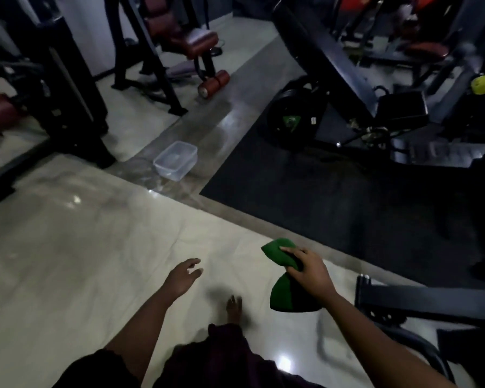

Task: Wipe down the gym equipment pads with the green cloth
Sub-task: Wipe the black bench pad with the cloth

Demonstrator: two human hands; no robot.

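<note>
Green cloth [283,295] hangs bunched in the right grip [310,271], which clenches it at the middle. One lobe pokes up past the fingers and a larger one droops below the hand, above the pale floor [81,247]. The left grip [184,275] is released, fingers spread, holding nothing. The cloth looks soft, light and limp, so it will probably fold and drag rather than push. A flat palm over a folded wad should wipe better than this waist pinch. No pad is within reach: the maroon seat pad [199,42] and roller pads [214,82] stand well apart from the cloth, beyond a clear plastic container [175,161] on the floor.
</note>
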